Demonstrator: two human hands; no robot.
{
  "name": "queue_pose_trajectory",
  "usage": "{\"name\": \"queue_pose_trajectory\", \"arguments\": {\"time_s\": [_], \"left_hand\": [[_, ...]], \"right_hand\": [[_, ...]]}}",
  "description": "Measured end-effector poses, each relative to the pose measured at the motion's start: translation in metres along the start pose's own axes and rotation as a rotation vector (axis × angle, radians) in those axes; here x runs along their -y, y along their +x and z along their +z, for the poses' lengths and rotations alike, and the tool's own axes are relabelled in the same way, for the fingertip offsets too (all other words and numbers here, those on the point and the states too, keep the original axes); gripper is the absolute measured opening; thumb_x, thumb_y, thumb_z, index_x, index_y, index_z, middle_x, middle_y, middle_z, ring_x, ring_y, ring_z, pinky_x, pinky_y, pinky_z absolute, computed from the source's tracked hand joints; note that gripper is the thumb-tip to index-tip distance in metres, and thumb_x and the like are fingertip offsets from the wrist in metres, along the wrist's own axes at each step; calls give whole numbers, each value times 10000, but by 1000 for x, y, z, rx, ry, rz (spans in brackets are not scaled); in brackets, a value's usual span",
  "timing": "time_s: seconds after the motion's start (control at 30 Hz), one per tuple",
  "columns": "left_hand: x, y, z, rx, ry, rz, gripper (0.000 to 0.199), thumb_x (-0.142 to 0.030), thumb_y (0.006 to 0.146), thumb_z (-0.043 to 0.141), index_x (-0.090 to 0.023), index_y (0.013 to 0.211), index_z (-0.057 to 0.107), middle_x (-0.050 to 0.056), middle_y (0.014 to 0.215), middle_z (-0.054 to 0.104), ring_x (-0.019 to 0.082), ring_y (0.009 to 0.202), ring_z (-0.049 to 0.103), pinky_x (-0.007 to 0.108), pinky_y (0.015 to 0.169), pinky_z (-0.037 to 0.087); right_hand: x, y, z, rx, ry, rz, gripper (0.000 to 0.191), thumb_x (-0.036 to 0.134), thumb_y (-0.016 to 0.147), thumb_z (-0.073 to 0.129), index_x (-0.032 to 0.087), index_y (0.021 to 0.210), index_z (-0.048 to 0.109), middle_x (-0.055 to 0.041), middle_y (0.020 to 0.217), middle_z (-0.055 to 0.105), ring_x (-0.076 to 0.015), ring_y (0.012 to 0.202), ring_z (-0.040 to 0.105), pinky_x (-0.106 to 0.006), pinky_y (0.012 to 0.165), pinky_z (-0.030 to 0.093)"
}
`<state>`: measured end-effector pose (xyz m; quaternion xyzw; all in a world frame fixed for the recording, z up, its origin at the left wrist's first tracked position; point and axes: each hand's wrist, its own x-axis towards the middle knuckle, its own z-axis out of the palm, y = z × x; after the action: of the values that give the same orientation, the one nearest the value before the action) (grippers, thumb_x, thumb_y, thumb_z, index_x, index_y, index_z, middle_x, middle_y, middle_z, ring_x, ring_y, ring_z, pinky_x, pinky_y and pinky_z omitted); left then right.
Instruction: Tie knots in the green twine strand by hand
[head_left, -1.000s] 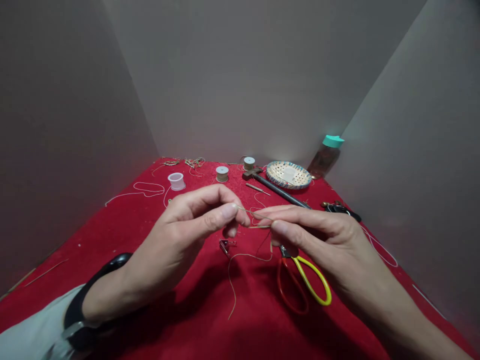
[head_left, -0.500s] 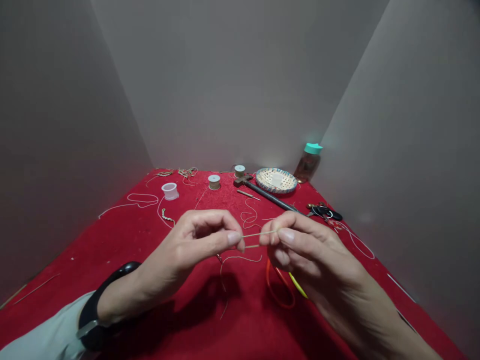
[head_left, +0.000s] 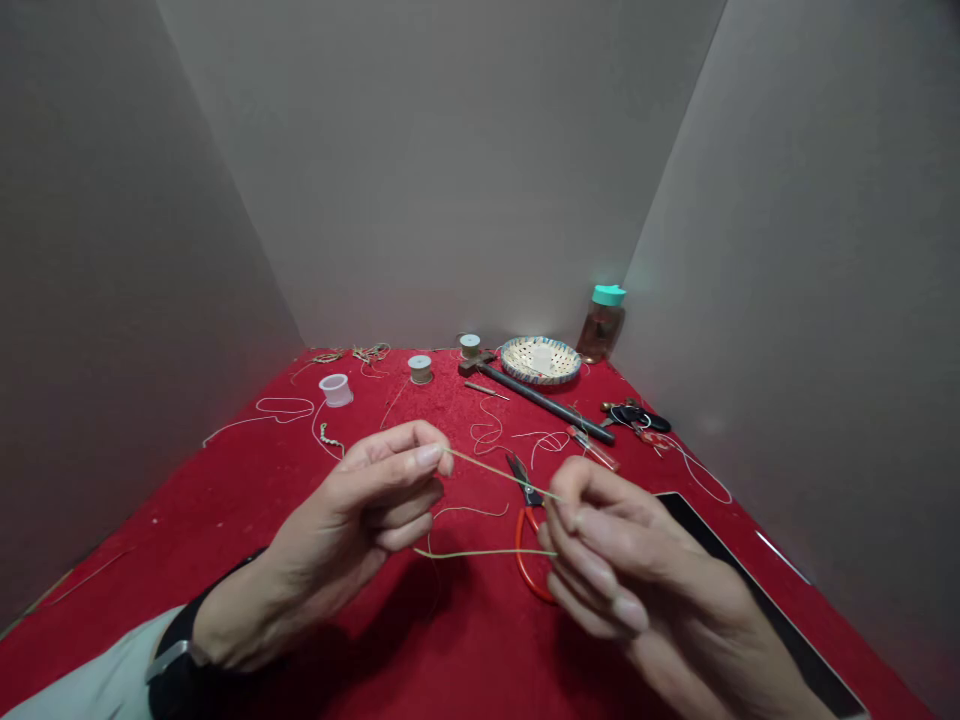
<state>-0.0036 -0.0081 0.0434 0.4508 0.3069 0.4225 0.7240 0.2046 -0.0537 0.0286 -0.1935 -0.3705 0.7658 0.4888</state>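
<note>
A thin pale green cord (head_left: 499, 471) is stretched between my hands above the red cloth. My left hand (head_left: 375, 500) pinches its left end between thumb and index finger. The right end is pinched by my right hand (head_left: 607, 545), which is a little lower. A second strand of cord (head_left: 487, 552) runs lower down, from under my left hand to the fingers of my right. Scissors with red handles (head_left: 523, 540) lie below the cords, partly hidden by my right hand. A loose piece of thread (head_left: 472, 511) rests on the cloth between the hands.
On the red cloth (head_left: 225, 500) are a white spool (head_left: 336, 390), thread spools (head_left: 420, 369), a hammer (head_left: 547, 402), a woven basket (head_left: 508, 372), a jar with a turquoise lid (head_left: 602, 325), keys (head_left: 636, 416) and a dark flat device (head_left: 765, 600). Grey walls surround it.
My hands have moved apart and the cord between them shows longer, now slanting down to the right. My right hand has lowered. The view has shifted, showing the scissors' blades and the dark device.
</note>
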Motion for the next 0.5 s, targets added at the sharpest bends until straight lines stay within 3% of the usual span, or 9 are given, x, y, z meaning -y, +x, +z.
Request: {"name": "queue_pose_trajectory", "arguments": {"time_s": [0.1, 0.23, 0.3, 0.37, 0.43, 0.47, 0.5], "left_hand": [[4, -1, -6, -57, 45, -20, 111, -254, 866, 656, -167, 806, 623, -92, 578, 245, 57, 471, 83, 166, 393, 139], [14, -6, -6, -79, 164, -86, 168, -317, 864, 658, -177, 789, 602, -90, 581, 247, 69, 481, 96, 176, 400, 148], [21, -11, 1, -69, 255, -109, 222, -360, 876, 656, -180, 761, 598, -87, 557, 274, 72, 481, 143, 175, 416, 165], [28, -16, 11, -22, 350, -127, 242, -373, 875, 669, -173, 744, 629, -62, 563, 407, 74, 507, 279, 172, 465, 249], [35, -22, 21, 47, 512, -142, 238, -376, 882, 648, -177, 753, 662, -16, 665, 567, 106, 622, 444, 197, 584, 354], [39, -25, 25, 79, 639, -148, 254, -397, 898, 605, -187, 767, 665, -2, 720, 612, 131, 690, 494, 222, 650, 379], [43, -27, 27, 90, 760, -152, 279, -424, 910, 561, -198, 782, 661, 4, 755, 635, 152, 736, 515, 246, 695, 383]], "right_hand": [[6, -13, -12, -80, -58, -75, 113, 280, 887, 666, 196, 823, 625, 75, 586, 429, -24, 441, 229, -157, 442, 245], [4, -22, -26, -342, -616, -189, 120, 330, 915, 653, 241, 835, 656, 45, 640, 576, -50, 507, 419, -140, 478, 333], [-5, -24, -27, -399, -805, -193, 57, 307, 906, 637, 267, 889, 673, 37, 703, 620, -77, 574, 511, -153, 520, 394], [-20, -25, -26, -373, -910, -128, 128, 263, 867, 636, 278, 988, 675, 38, 756, 641, -99, 631, 572, -171, 563, 436], [-38, -27, -25, -208, -1057, -85, 264, 203, 813, 661, 261, 1071, 650, 55, 708, 628, -97, 562, 541, -180, 494, 397], [-46, -28, -26, -131, -1172, -133, 98, 210, 835, 638, 240, 927, 651, 56, 653, 589, -99, 544, 515, -195, 481, 366], [-53, -30, -28, -95, -1216, -153, 65, 201, 863, 596, 228, 811, 623, 54, 619, 563, -100, 532, 496, -209, 481, 346]]}}
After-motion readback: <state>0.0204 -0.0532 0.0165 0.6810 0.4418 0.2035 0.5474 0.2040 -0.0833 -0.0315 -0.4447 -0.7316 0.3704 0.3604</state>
